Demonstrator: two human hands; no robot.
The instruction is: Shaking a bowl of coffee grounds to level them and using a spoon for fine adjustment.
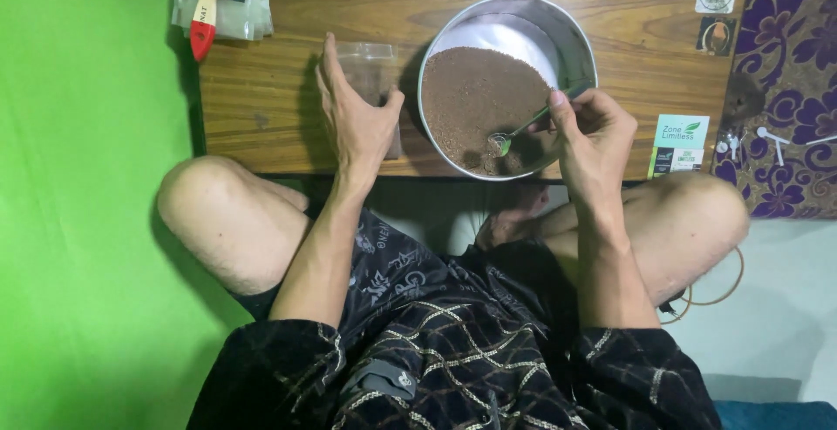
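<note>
Just brown powder (475,98), steel bowl (575,37)

A small metal spoon (516,132) is pinched at the handle end in the right grip (593,138), tilted down so its bowl sits in the brown powder (475,98). The powder is heaped in a round steel bowl (571,37), just left of that grip, with bare white bottom showing at the far side. A little clear plastic pouch (366,68) is held upright on the bench under the left grip (353,116), beside the bowl.
</note>
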